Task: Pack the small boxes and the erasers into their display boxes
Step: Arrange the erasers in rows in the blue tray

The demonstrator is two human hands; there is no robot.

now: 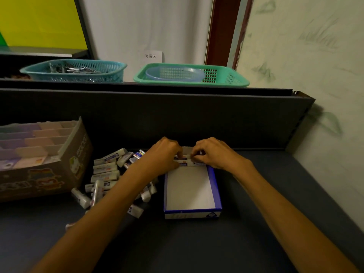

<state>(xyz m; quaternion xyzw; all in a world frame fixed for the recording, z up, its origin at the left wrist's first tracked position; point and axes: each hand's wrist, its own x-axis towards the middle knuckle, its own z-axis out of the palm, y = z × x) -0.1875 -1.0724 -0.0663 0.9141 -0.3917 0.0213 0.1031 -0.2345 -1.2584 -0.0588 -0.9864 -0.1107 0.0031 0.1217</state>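
Note:
A blue and white display box [215, 192] lies open on the dark shelf, its white floor mostly bare. At its far end a few wrapped white erasers [186, 161] sit in a row. My left hand [164, 154] and my right hand [213, 152] both have curled fingers pinching these erasers from either side. A loose pile of the same erasers [106, 172] lies to the left of the box, partly hidden under my left forearm.
A brown carton [74, 164] with rows of small pastel boxes stands at the left. Behind a dark back panel, a higher ledge holds a teal basket [74, 70] of metal items and a green basket [226, 75] with a blue bowl. A wall closes the right side.

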